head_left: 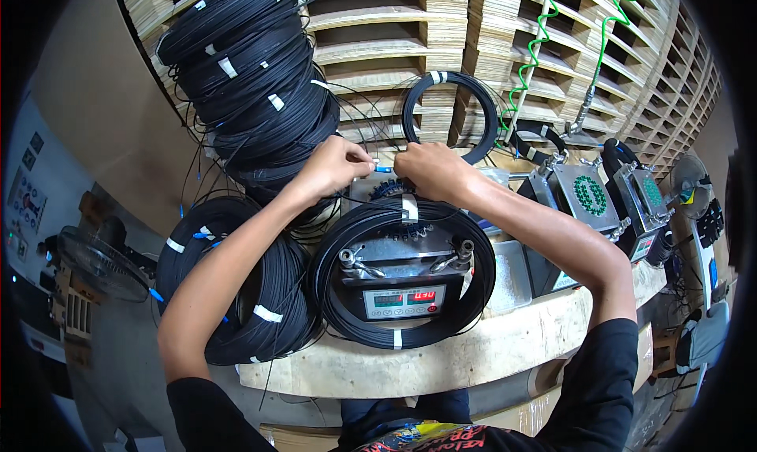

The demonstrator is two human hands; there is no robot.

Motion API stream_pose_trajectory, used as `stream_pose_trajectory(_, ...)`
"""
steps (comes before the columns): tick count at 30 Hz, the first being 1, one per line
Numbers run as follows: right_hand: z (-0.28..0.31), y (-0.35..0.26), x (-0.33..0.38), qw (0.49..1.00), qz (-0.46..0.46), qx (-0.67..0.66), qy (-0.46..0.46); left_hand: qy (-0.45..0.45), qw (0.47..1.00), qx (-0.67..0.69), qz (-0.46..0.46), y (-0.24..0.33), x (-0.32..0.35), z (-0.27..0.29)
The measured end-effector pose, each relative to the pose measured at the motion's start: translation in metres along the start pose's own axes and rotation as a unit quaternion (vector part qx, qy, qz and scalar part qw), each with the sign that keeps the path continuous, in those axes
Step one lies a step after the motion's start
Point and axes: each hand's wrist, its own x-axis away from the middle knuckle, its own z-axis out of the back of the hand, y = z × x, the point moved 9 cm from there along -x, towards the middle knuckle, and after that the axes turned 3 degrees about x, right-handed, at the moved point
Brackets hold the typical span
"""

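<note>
My left hand (335, 170) and my right hand (434, 170) meet above the back of a metal machine (406, 264). Between their fingertips is a small blue cable connector (384, 169) with a white end towards the left. The left thumb and fingers pinch at that end. My right hand's fingers are closed at the connector's other side, where its tip is hidden. Below the hands, several blue connectors with dark caps (392, 188) sit in a row on the machine. A coil of black cable (325, 282), tied with white tape, rings the machine, whose front has a lit display (404, 302).
Stacked black cable coils (252, 97) rise at the back left; more coils (276, 294) lie beside the left forearm. One coil (490, 121) leans against wooden pallets (378, 34). To the right, machines carry green-dotted plates (590, 196). Fans (102, 263) stand at both sides.
</note>
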Motion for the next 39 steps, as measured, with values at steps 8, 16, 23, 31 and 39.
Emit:
stream_pose_trajectory(8, -0.01, 0.033, 0.014, 0.98, -0.068, -0.185, -0.001, -0.036, 0.962, -0.232, -0.142, 0.057, 0.008, -0.018)
stream_pose_trajectory(16, -0.01, 0.03, 0.015, 0.977, -0.072, -0.198, -0.019, -0.063, 0.937, -0.323, -0.12, 0.07, 0.009, -0.025)
stream_pose_trajectory(23, -0.012, 0.035, 0.013, 0.979, -0.064, -0.192, 0.018, -0.039, 0.898, -0.4, -0.179, 0.098, 0.003, -0.044)
stream_pose_trajectory(31, -0.016, 0.036, 0.013, 0.982, -0.063, -0.177, 0.021, -0.048, 0.908, -0.385, -0.156, 0.082, -0.004, -0.058)
stream_pose_trajectory(39, 0.001, 0.087, -0.005, 0.928, -0.1, -0.359, -0.022, -0.093, 0.954, -0.277, -0.071, 0.045, -0.01, -0.042)
